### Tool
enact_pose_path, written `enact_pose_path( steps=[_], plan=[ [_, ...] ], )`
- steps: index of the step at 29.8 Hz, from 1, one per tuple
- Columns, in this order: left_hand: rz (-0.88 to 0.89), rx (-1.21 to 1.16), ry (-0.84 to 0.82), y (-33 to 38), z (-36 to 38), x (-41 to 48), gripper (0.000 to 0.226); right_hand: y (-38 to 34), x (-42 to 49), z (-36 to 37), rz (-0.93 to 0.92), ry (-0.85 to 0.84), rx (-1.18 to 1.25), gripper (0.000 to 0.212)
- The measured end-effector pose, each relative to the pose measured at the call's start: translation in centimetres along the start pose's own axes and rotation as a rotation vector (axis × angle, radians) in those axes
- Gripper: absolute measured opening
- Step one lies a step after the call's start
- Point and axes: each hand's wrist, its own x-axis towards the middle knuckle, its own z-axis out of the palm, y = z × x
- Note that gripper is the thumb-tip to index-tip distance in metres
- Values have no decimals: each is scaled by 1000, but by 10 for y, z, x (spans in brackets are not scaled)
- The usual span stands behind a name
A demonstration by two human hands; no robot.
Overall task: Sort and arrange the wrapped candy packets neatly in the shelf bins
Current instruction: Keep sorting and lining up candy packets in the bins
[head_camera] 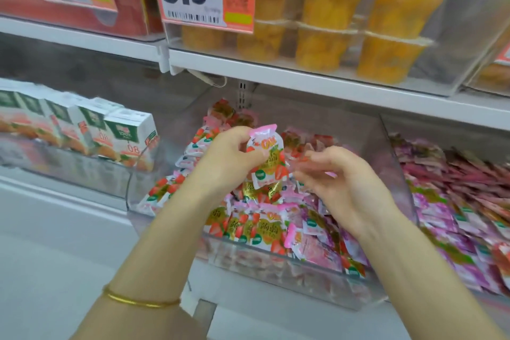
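A pink-and-white strawberry-printed candy packet (pixel 266 156) is gripped between the thumb and curled fingers of the left hand (pixel 234 159) and held upright above the middle of the clear plastic shelf bin (pixel 276 266), in which a loose heap of matching strawberry packets (pixel 256 226) lies. The right hand (pixel 345 186) is seen just beside the held packet, at its three o'clock, with fingers loosely curled and blurred; whether anything is pinched there cannot be told. The step in hand is judged to be the placing of this packet. It would be done well if the packet were turned print-forward and set upright in the row against the bin's six o'clock wall, with the heap behind steadied by the right hand. The purple-pink packets (pixel 455 201) in the neighbouring bin at three o'clock should be kept apart from the strawberry kind.
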Motion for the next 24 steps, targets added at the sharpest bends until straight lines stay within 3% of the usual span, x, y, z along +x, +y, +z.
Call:
enact_pose_path(
  steps=[4,6,9,13,21,24],
  plan=[
    [-29,142,-73,-9,-10,-5,14,3,-2,-2,-98,-46,-287,32],
    [-29,188,-105,-13,-14,-7,11,4,-4,-3,-96,-91,-384,27],
    [-65,189,-164,-19,-21,-12,26,4,-9,-3,-102,-177,-550,23],
    [-81,417,-335,-26,-26,-16,19,7,-12,-3,-135,-171,-765,31],
    [23,817,-264,-27,-24,-15,42,10,-14,-6,-65,-195,-555,51],
    [58,783,-150,-26,-22,-16,40,10,-11,-8,-20,-182,-497,43]
  ],
)
